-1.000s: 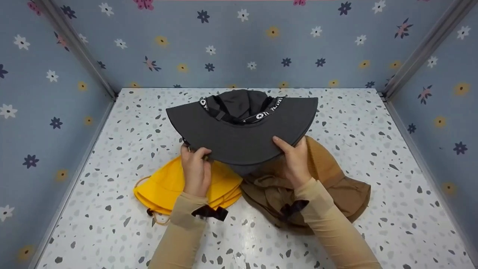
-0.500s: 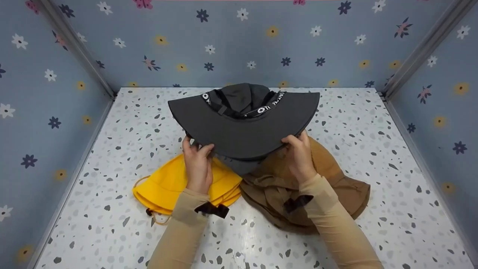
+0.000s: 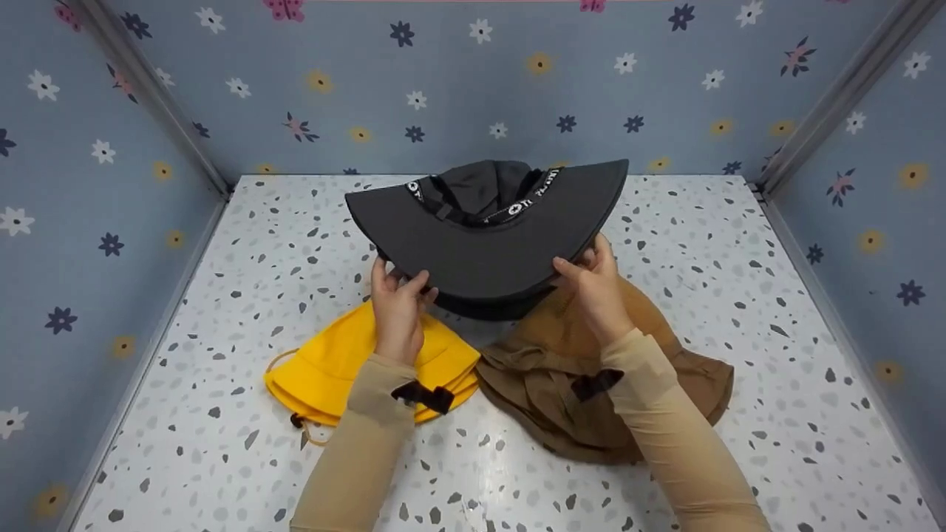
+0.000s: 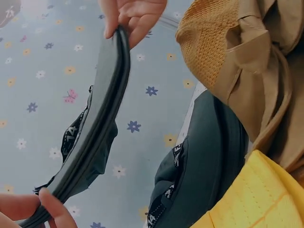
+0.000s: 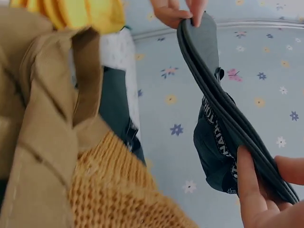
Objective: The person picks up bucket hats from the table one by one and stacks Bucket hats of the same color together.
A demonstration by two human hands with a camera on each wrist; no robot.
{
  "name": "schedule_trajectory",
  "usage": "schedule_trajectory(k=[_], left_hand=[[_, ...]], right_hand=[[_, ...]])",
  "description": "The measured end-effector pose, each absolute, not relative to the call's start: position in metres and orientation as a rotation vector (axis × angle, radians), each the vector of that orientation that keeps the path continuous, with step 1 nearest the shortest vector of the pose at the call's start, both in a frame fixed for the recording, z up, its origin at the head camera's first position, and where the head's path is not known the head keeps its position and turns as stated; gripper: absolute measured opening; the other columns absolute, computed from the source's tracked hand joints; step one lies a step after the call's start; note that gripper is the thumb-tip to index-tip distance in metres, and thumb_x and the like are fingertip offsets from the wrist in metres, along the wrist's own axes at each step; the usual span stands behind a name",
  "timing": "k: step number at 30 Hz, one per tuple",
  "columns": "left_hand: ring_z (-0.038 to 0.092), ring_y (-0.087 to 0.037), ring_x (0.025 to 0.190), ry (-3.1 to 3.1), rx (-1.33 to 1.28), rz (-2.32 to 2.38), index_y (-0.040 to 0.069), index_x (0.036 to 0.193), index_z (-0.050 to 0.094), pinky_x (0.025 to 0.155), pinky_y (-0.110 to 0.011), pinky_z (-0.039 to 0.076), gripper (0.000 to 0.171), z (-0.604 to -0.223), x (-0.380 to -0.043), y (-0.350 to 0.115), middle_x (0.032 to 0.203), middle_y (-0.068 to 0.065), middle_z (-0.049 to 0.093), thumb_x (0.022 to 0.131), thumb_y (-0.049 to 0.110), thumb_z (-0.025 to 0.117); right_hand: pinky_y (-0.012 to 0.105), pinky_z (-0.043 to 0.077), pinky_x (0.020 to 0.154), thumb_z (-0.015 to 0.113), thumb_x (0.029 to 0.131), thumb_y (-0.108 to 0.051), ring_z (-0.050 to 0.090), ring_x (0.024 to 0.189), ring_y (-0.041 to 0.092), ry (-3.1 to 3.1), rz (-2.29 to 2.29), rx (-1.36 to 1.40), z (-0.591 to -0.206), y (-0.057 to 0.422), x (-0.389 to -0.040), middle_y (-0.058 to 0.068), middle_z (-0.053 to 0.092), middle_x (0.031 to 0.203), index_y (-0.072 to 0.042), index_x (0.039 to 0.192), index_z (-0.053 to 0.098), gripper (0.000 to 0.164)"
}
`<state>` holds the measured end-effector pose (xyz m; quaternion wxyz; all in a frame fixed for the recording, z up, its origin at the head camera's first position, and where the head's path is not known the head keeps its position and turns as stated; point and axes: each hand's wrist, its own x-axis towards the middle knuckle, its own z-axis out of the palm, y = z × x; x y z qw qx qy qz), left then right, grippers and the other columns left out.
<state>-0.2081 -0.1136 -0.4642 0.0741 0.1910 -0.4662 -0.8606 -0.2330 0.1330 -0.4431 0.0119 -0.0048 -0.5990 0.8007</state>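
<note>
Both hands hold a dark grey wide-brimmed hat (image 3: 480, 258) in the air, its brim toward me and its soft crown behind. A band with white lettering runs along the inner edge. My left hand (image 3: 397, 310) pinches the brim's near left edge, thumb on top. On the near right edge, my right hand (image 3: 597, 292) pinches it likewise. The wrist views show the brim's layers lying close together. Below the left hand lies a yellow hat (image 3: 325, 377) with a cord. Under the right hand is a brown hat (image 3: 687, 384) with a mesh-like, ochre part.
Another dark hat (image 4: 209, 152) with a lettered band lies beside the brown and yellow hats, mostly hidden in the head view. The speckled white tabletop (image 3: 776, 458) is enclosed by blue flowered panels (image 3: 473, 89) at the back and sides.
The dark grey hat has moved up and away from me, and its right side now tilts higher. My right thumb has slid from the brim's face to its edge. The other hats stay put.
</note>
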Motion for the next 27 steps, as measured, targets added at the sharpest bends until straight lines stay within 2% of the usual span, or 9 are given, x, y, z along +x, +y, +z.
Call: schedule_trajectory(k=[4,7,11,16,23,27], left_hand=[[0.055,-0.025,0.122,-1.374,0.575,-2.628,0.026,0.159,0.015,0.081,-0.033,0.059,0.078,-0.469,-0.213,-0.114,0.155,-0.012,0.037,0.098,-0.002,0.055],[0.052,-0.028,0.128,-1.348,0.572,-2.643,0.024,0.159,0.018,0.083,-0.038,0.060,0.073,-0.473,-0.216,-0.115,0.154,-0.012,0.037,0.099,-0.003,0.052],[0.052,-0.030,0.131,-1.290,0.591,-2.658,0.024,0.157,0.019,0.085,-0.043,0.060,0.069,-0.477,-0.221,-0.114,0.154,-0.014,0.036,0.101,-0.003,0.049],[0.049,-0.036,0.132,-1.218,0.621,-2.648,0.023,0.149,0.018,0.087,-0.048,0.059,0.061,-0.478,-0.227,-0.111,0.155,-0.019,0.029,0.101,-0.003,0.046],[0.054,-0.032,0.123,-1.286,0.593,-2.653,0.011,0.135,0.033,0.090,-0.049,0.057,0.032,-0.483,-0.232,-0.110,0.146,-0.017,0.037,0.105,0.004,0.041],[0.050,-0.031,0.132,-1.366,0.606,-2.656,0.009,0.139,0.038,0.093,-0.047,0.056,0.033,-0.487,-0.234,-0.109,0.152,-0.014,0.035,0.106,0.005,0.038]], right_hand=[[0.029,0.058,0.061,0.059,0.090,0.012,0.069,0.080,0.015,-1.927,2.383,-0.067,-0.449,0.133,-0.236,0.010,0.062,0.114,-0.005,0.142,0.039,0.058],[0.030,0.060,0.060,0.058,0.090,0.013,0.069,0.083,0.017,-1.920,2.371,-0.080,-0.452,0.133,-0.238,0.013,0.062,0.116,-0.005,0.141,0.040,0.057],[0.035,0.062,0.069,0.054,0.091,0.015,0.069,0.091,0.019,-1.886,2.427,-0.086,-0.456,0.133,-0.242,0.024,0.058,0.128,-0.006,0.145,0.035,0.061],[0.034,0.061,0.078,0.050,0.091,0.019,0.068,0.092,0.019,-1.860,2.506,-0.169,-0.462,0.135,-0.247,0.026,0.055,0.130,-0.006,0.144,0.032,0.061],[0.031,0.061,0.077,0.045,0.091,0.021,0.065,0.097,0.022,-1.862,2.520,-0.234,-0.473,0.135,-0.254,0.026,0.050,0.135,-0.011,0.147,0.019,0.070],[0.030,0.061,0.077,0.045,0.092,0.020,0.062,0.104,0.027,-1.901,2.505,-0.250,-0.480,0.136,-0.256,0.027,0.048,0.138,-0.012,0.150,0.015,0.073]])
